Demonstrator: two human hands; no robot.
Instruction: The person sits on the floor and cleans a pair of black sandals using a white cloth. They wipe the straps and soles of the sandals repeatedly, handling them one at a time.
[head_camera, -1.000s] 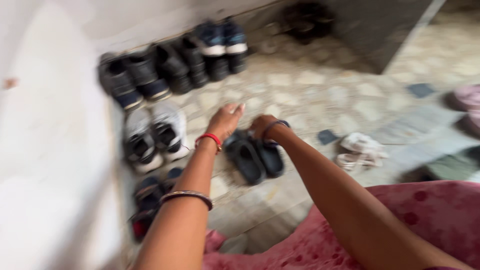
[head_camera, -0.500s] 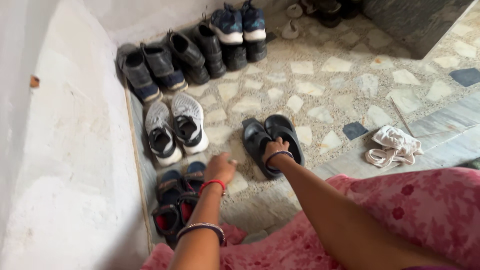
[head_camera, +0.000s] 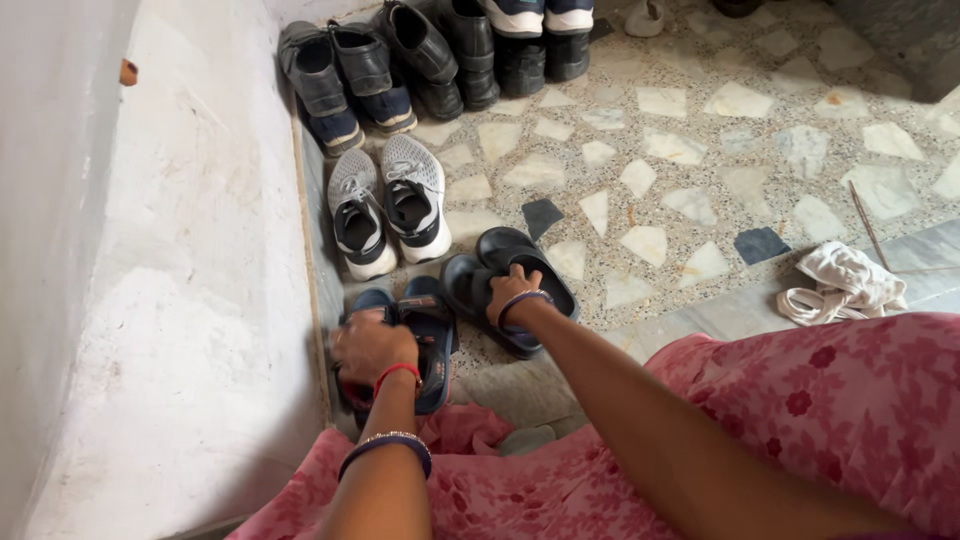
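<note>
Gripping a pair of blue strap sandals (head_camera: 415, 335), the left hand (head_camera: 372, 345) is curling its fingers over their near straps, close beside the white wall (head_camera: 170, 300). Just right of it, the right hand (head_camera: 510, 290) is pressing down, fingers bent, on a pair of black slides (head_camera: 505, 280) (whether it is pinching them, I cannot tell). Beyond both hands, grey sneakers (head_camera: 390, 205) are sitting on the stone-chip floor (head_camera: 680, 150); farther right, a white cloth (head_camera: 840, 285) is lying crumpled.

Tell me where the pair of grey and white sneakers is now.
In the head view, the grey and white sneakers stand left of centre by the white wall, between the dark shoes and the blue sandals.
</note>
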